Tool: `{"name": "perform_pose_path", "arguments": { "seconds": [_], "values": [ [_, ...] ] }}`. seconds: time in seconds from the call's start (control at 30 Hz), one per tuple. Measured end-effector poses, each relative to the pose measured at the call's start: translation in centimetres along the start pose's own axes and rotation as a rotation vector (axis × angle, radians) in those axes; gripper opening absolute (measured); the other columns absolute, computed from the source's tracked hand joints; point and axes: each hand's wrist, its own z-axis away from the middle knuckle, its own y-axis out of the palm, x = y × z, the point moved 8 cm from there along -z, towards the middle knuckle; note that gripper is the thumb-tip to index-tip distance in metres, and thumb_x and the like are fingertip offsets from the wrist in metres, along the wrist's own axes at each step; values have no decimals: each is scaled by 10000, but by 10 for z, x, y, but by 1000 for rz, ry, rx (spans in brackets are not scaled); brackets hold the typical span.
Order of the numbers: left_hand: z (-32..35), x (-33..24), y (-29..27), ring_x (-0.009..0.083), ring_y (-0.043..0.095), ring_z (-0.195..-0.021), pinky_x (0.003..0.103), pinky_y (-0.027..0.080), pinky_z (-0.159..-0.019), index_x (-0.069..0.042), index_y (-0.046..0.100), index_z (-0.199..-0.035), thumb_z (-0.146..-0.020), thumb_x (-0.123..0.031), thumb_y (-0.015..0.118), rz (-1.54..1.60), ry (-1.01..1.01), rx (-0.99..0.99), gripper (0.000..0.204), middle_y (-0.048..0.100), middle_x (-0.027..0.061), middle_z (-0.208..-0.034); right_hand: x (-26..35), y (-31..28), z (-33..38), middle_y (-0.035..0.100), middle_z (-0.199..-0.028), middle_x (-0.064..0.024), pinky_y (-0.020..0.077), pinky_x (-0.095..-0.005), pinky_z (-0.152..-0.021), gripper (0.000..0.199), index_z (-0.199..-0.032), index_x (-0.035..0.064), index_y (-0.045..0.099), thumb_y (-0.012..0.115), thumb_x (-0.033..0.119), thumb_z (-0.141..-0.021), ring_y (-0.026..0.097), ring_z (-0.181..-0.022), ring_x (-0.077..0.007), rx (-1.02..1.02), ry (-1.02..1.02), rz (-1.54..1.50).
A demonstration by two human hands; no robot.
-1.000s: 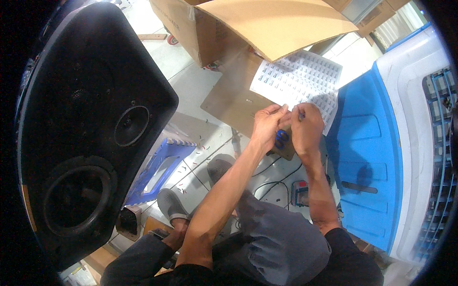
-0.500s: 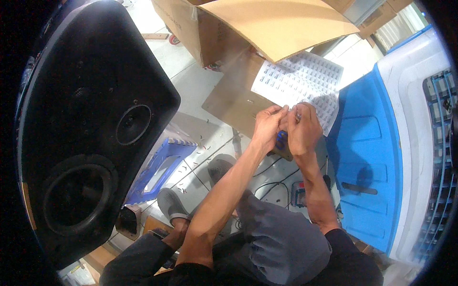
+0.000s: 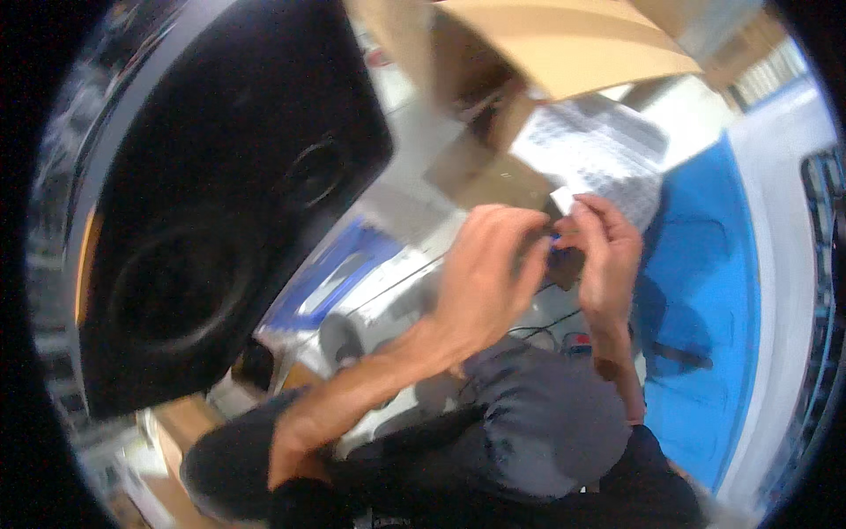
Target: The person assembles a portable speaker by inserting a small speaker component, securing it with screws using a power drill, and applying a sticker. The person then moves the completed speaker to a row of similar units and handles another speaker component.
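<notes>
My right hand (image 3: pixel 606 251) pinches a small white label (image 3: pixel 564 199) between thumb and fingers. It hovers at the lower edge of a white sheet (image 3: pixel 608 145) covered with rows of small dark print, resting on cardboard. To its left my left hand (image 3: pixel 489 269) is raised, back upward and blurred. Its thumb stands apart from the curved fingers, and nothing shows between them. A bit of something blue (image 3: pixel 554 240) lies below the right fingers, mostly hidden.
A large black speaker cabinet (image 3: pixel 220 176) with round openings fills the left side. A blue plastic stool (image 3: pixel 339 269) stands beside it. Open cardboard flaps (image 3: pixel 573 44) rise at the back. A blue plastic panel with a white frame (image 3: pixel 705 300) borders the right.
My hands have parted: the left swung left and nearer, while the right keeps the white label, now visible. The whole view has shifted, moving the speaker rightward in the picture.
</notes>
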Motion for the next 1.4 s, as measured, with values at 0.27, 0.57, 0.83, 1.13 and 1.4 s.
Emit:
{"name": "perform_pose_path", "arguments": {
  "seconds": [0.27,0.57,0.83,1.13,1.4],
  "values": [
    [29,-85,-76,230,613,-830,372,488,-746,-52,595,-890,-743,-185,608,-594,606,640,199,606,62,-813,13,84,40,674,-827,-73,511,-256,-649,196,-1079,-33,663,626,122,-965,629,-725,-116,391,27,-120],
    [76,-35,-213,290,647,-757,386,525,-689,-28,658,-939,-717,-79,767,-546,134,346,253,645,101,-826,0,196,94,695,-793,-77,508,-258,-564,219,-941,-41,690,637,170,-966,633,-650,-104,919,61,54],
    [145,2,-211,294,657,-811,375,546,-708,-16,673,-964,-656,-34,848,-692,75,-282,355,675,116,-907,-18,256,130,665,-681,-67,458,-238,-473,295,-790,-30,669,652,207,-964,588,-525,-92,1096,133,93],
    [160,17,-214,328,627,-920,403,531,-772,-9,642,-1022,-671,4,779,-760,-35,-371,377,648,131,-1023,-28,273,148,600,-610,-26,366,-220,-441,321,-690,-4,614,656,183,-947,488,-503,-40,1095,204,103],
    [157,18,-212,333,624,-911,409,530,-760,5,641,-1011,-657,18,770,-756,-24,-360,377,646,140,-1022,-27,271,150,581,-588,-13,341,-226,-442,311,-663,-1,601,638,142,-937,474,-515,-35,1057,229,102]
  ]
}}
